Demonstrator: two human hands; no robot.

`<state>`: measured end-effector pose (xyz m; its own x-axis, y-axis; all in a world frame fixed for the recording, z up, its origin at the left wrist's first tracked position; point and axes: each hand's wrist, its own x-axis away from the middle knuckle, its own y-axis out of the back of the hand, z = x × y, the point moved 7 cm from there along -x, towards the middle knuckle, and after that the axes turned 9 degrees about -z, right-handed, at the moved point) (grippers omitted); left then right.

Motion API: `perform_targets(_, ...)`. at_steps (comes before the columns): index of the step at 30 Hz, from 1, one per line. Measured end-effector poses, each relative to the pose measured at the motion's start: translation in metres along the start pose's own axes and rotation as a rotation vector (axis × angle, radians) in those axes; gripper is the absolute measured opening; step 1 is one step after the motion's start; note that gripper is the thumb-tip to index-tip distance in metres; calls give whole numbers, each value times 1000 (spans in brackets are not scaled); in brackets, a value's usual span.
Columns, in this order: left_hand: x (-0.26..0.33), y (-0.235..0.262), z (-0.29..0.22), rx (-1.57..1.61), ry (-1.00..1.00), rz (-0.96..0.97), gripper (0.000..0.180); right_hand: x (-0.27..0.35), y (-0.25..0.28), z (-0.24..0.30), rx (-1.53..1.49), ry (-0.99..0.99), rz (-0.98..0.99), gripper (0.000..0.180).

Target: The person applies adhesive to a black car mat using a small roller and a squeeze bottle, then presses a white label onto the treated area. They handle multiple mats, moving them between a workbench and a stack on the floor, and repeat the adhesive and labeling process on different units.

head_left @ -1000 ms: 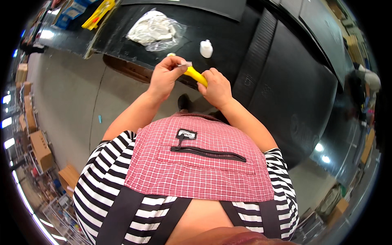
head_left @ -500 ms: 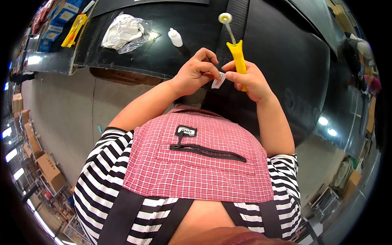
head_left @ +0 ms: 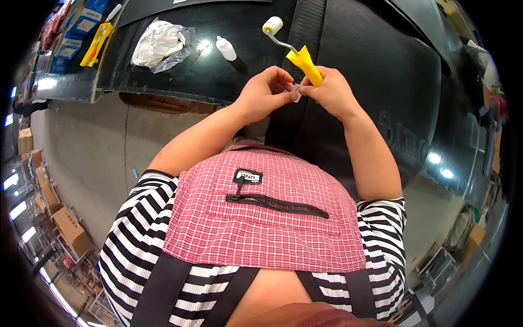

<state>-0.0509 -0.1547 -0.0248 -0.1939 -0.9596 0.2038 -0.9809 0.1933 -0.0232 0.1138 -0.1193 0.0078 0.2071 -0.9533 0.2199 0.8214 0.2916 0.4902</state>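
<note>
My right hand point(head_left: 331, 94) grips the yellow handle of a small roller tool point(head_left: 303, 60), whose pale roller head point(head_left: 272, 25) points away from me. My left hand point(head_left: 263, 94) pinches a small grey-white patch point(head_left: 296, 91) that both hands' fingertips meet on, just below the handle. Both hands hover over a big glossy black rubber surface point(head_left: 381, 71) in front of me.
A small white bottle point(head_left: 225, 48) and a crumpled clear plastic bag with white cloth point(head_left: 159, 43) lie on the black bench point(head_left: 163, 76). A yellow tool point(head_left: 96, 44) and blue packages point(head_left: 76, 27) sit at far left. Cardboard boxes point(head_left: 68, 229) stand on the floor.
The roller handle has tilted from lying across my hands to standing with its head up and away. My hands have shifted right, over the black rubber, and closed on the small patch.
</note>
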Motion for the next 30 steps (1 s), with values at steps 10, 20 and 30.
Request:
perform_targets(10, -5, 7, 4, -561, -230, -225, 22, -31, -1, -13, 462, 158, -142, 28)
perform_targets(20, 14, -3, -2, -780, -699, -191, 16, -45, -3, -12, 594, 213, -136, 26)
perform_targets(30, 2, -8, -5, -826, -670, -184, 23, -51, -3, -19, 577, 149, -141, 29)
